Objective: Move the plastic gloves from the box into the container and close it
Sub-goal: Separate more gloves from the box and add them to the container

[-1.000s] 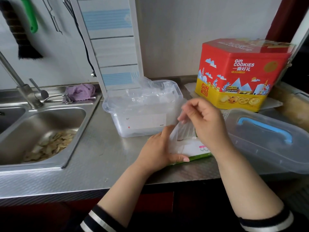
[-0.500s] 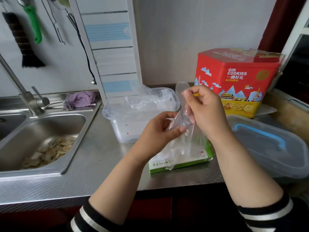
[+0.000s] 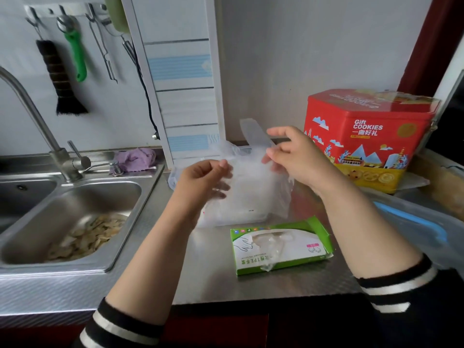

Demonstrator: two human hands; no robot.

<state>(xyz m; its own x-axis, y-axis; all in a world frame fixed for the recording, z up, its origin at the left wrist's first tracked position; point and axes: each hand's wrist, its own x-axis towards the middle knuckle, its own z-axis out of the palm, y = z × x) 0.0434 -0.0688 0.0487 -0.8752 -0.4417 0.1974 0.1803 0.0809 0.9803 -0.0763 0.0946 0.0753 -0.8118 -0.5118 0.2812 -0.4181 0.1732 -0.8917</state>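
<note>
A thin clear plastic glove (image 3: pixel 253 172) hangs stretched between my hands above the clear plastic container (image 3: pixel 241 212). My left hand (image 3: pixel 203 179) pinches its left edge and my right hand (image 3: pixel 293 156) pinches its upper right part, with one glove finger sticking up. The container stands behind the glove and holds crumpled clear gloves, seen blurred through the film. The green and white glove box (image 3: pixel 281 244) lies on the steel counter in front of it, with more plastic showing in its opening. The container's clear lid with a blue handle (image 3: pixel 414 222) lies at the right.
A red cookie tin (image 3: pixel 364 136) stands at the back right. The steel sink (image 3: pixel 62 217) with food scraps is on the left, with its tap (image 3: pixel 32 116) and a purple cloth (image 3: pixel 135 159) behind it. Utensils hang on the wall above.
Both hands rose from the glove box with a glove and spread it out over the container. The box now lies free on the counter. The camera tilted up.
</note>
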